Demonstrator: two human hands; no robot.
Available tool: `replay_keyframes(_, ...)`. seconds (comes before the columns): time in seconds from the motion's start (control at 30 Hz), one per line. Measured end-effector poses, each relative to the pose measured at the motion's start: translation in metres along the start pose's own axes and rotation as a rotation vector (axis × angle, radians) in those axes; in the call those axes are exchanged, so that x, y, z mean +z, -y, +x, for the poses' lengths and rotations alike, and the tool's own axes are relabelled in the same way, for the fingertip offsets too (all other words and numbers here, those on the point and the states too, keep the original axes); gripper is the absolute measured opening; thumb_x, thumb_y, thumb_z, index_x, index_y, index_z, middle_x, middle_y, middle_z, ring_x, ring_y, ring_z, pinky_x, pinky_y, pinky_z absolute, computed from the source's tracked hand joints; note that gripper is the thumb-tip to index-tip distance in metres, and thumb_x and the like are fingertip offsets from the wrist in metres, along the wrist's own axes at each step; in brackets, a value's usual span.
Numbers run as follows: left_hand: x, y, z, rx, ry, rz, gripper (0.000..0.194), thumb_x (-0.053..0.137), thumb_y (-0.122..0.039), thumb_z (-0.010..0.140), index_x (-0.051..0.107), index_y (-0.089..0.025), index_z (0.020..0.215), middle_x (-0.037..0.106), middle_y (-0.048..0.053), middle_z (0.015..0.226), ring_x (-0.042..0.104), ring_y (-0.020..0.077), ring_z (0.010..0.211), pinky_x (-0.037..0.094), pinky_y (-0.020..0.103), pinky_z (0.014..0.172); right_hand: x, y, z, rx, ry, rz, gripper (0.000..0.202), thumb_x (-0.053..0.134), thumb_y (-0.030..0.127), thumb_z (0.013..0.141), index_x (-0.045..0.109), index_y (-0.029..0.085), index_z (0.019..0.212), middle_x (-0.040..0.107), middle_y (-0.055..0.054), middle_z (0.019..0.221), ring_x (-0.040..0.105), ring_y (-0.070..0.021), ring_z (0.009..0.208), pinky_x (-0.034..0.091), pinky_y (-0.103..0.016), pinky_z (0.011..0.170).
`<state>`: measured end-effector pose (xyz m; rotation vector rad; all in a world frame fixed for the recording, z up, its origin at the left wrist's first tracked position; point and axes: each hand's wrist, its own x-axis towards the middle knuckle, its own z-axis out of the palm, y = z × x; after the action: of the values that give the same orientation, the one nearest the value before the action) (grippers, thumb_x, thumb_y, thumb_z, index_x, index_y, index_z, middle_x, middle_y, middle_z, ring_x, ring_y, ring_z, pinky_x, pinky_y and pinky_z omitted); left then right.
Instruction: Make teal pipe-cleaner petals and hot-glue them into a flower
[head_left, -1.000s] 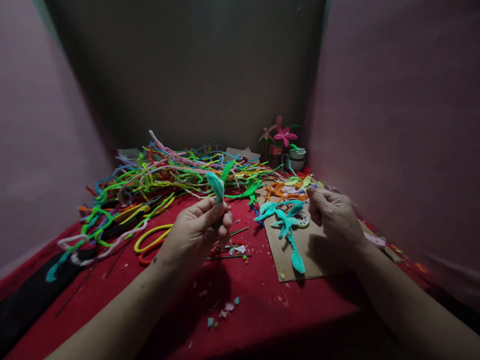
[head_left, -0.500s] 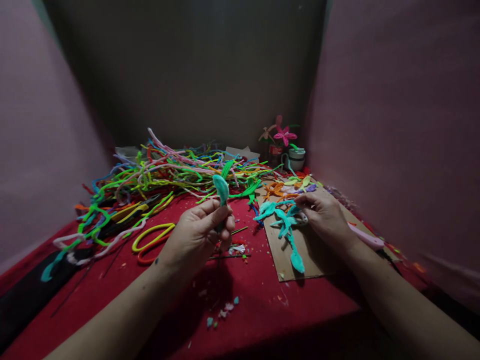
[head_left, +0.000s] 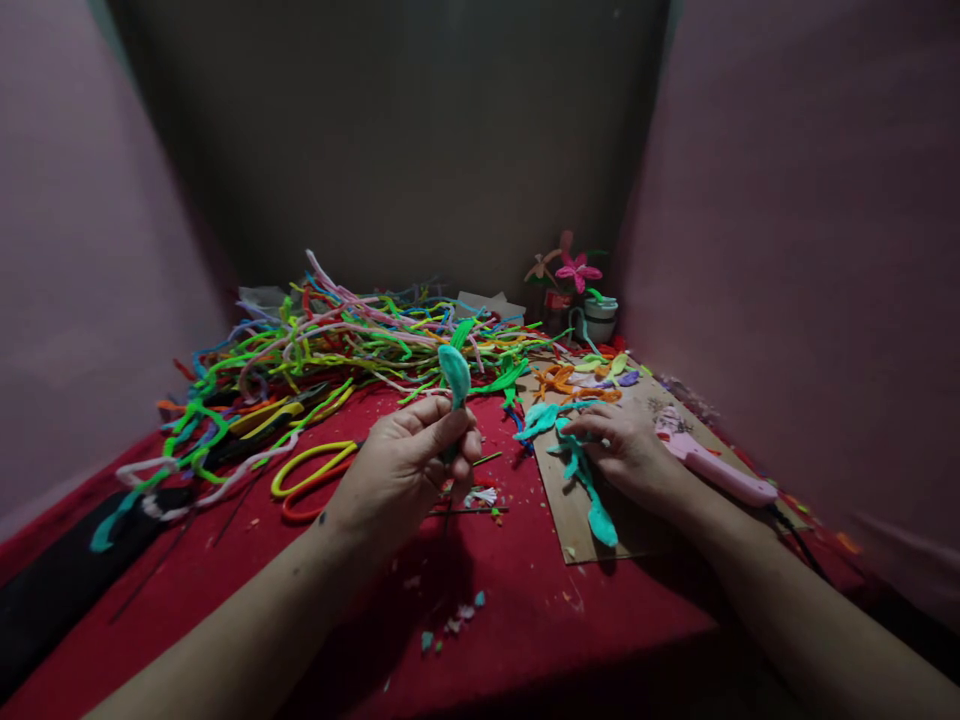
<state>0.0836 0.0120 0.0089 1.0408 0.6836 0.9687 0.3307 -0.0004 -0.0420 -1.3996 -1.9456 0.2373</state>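
Observation:
My left hand (head_left: 427, 445) holds a teal fuzzy pipe-cleaner leaf (head_left: 455, 375) upright by its lower end, pinched between thumb and fingers above the table. Over the cardboard (head_left: 555, 510) to the right, my right hand (head_left: 626, 445) reaches with its fingers stretched out onto teal pipe-cleaner pieces (head_left: 574, 465). Its fingertips touch or hover just above them; which one is hard to tell. Another leaf-shaped teal piece (head_left: 602, 525) lies nearer the board's front edge. Beyond the left hand a green pipe-cleaner leaf (head_left: 510, 375) rests by the cardboard.
A pink corded tool (head_left: 720, 475) lies right of my right hand. Scissors (head_left: 315, 475), pliers (head_left: 262, 420) and a heap of pipe cleaners (head_left: 360, 335) are on the left. Orange pieces (head_left: 555, 380) sit at the board's back, before a small pot (head_left: 600, 318) and a pink flower (head_left: 577, 272).
My right hand has moved left and slightly down onto the teal pieces, uncovering more of the pink tool. My left hand keeps its hold on the leaf. The whole view has shifted slightly.

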Motion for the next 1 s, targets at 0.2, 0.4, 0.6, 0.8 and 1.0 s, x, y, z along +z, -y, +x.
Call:
replay_keyframes(0.2,0.001,0.0,0.001,-0.015,0.011,-0.014,0.017,0.063,-0.024,0.072,0.05,-0.014,0.072,0.055,-0.002,0.056,0.045,0.0033,0.04,0.036,0.015,0.04,-0.001,0.009,0.008,0.036,-0.135,0.048,0.019,0.052,0.018,0.076,0.063,0.02,0.091,0.062,-0.004,0.081,0.056,-0.0166,0.074,0.042,-0.029,0.067)
replay_keyframes(0.4,0.0,0.0,0.001,-0.006,0.018,-0.013,0.018,0.064,-0.027,0.071,0.052,-0.013,0.072,0.055,-0.001,0.058,0.045,0.0037,0.041,0.036,0.015,0.04,-0.004,0.024,0.032,0.001,-0.01,-0.163,0.02,0.048,0.013,0.073,0.066,0.019,0.077,0.061,-0.005,0.072,0.054,-0.0161,0.066,0.038,-0.027,0.06)
replay_keyframes(0.6,-0.001,0.001,0.0,-0.017,0.033,-0.02,0.018,0.064,-0.028,0.071,0.053,-0.013,0.072,0.055,-0.001,0.057,0.046,0.0043,0.042,0.035,0.015,0.039,0.002,0.014,0.032,0.16,0.051,-0.345,0.013,0.057,0.026,0.069,0.066,0.023,0.079,0.062,-0.003,0.064,0.051,-0.0157,0.056,0.028,-0.025,0.049)
replay_keyframes(0.8,-0.001,0.001,0.001,-0.012,0.032,-0.023,0.018,0.063,-0.028,0.072,0.052,-0.013,0.072,0.055,-0.001,0.057,0.045,0.0043,0.041,0.035,0.015,0.039,0.002,0.012,0.031,0.317,-0.112,0.074,0.034,0.05,0.012,0.065,0.065,0.021,0.093,0.056,0.002,0.059,0.045,-0.0098,0.047,0.03,-0.023,0.045)
replay_keyframes(1.0,-0.001,0.003,0.003,-0.032,0.048,-0.017,0.019,0.063,-0.031,0.072,0.055,-0.013,0.071,0.057,0.0,0.061,0.048,0.0057,0.045,0.038,0.017,0.044,-0.015,0.015,0.029,0.52,-0.247,0.911,0.032,0.067,0.013,0.052,0.06,0.017,0.083,0.056,0.004,0.059,0.051,-0.0088,0.045,0.038,-0.022,0.043)
